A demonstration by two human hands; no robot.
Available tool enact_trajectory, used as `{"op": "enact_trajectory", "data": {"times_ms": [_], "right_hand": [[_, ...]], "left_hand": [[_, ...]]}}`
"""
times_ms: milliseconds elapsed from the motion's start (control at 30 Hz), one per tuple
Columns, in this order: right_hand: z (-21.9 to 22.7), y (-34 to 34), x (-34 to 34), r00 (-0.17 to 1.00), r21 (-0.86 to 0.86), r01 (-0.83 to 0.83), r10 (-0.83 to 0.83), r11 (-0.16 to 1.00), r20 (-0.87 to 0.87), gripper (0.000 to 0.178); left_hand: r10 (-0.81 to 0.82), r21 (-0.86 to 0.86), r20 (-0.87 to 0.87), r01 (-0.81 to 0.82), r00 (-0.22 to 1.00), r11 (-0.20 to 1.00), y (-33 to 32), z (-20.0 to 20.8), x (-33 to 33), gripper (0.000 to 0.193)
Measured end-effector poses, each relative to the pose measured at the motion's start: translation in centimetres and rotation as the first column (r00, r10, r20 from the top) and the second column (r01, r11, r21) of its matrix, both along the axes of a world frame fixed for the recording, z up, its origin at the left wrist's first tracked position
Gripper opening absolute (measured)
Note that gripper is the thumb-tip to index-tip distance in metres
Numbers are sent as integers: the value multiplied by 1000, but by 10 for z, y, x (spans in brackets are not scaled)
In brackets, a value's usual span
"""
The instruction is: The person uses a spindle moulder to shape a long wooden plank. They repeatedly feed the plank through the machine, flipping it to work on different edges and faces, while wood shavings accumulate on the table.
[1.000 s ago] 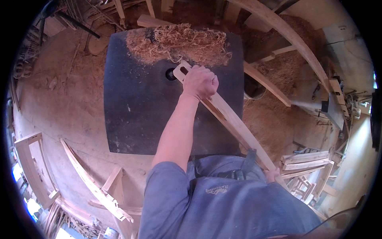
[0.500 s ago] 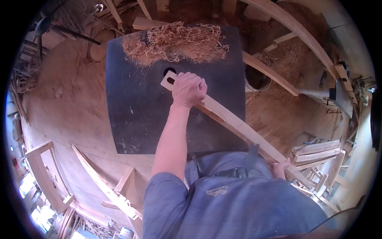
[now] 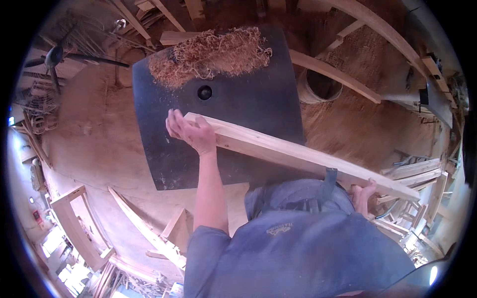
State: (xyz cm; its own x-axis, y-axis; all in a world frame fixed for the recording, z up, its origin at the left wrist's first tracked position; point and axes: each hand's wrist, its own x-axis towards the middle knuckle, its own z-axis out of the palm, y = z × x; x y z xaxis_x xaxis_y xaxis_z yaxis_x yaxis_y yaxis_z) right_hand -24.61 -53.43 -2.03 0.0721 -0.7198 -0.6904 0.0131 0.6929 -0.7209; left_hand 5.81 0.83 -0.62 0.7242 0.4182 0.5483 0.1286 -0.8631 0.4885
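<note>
A long pale wooden beam slants over the dark metal table, from its middle down past my waist to the right. My left hand holds the upper end, thumb near the top edge and fingers bent at the beam's end. Lower down, my right hand grips the beam near its other end; part of its fingers is hidden by the wood. Beyond the left hand, a round hole with a dark knob-like centre shows in the tabletop.
Curly wood shavings are heaped along the table's far edge. Right of the table stands a round bucket under a curved timber. A wooden frame lies at lower left, and stacked boards at right. Sawdust covers the floor.
The beam has turned to a flatter slant, and the slot at its upper end no longer shows. My left hand shifted left and nearer, from a fist on top to the beam's end.
</note>
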Motion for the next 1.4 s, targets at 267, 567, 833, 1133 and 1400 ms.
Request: {"op": "enact_trajectory", "data": {"times_ms": [267,567,833,1133,1400], "right_hand": [[-19,-20,23,809,111,-105,20,988,587,53],[3,-5,76,920,335,9,-139,942,367,74],[-2,-59,45,932,320,164,-253,933,259,60],[-12,-75,3,948,239,268,-300,933,107,72],[-12,-72,11,940,266,260,-306,928,151,71]], "left_hand": [[238,-698,-122,-254,964,669,31,-35,19,37],[350,-126,-431,-440,832,889,62,-53,24,29],[256,258,-416,-157,872,953,-29,-44,31,36],[139,-7,-339,-150,931,989,-66,-32,46,42],[139,-14,-367,-155,920,988,-61,-32,53,43]]}}
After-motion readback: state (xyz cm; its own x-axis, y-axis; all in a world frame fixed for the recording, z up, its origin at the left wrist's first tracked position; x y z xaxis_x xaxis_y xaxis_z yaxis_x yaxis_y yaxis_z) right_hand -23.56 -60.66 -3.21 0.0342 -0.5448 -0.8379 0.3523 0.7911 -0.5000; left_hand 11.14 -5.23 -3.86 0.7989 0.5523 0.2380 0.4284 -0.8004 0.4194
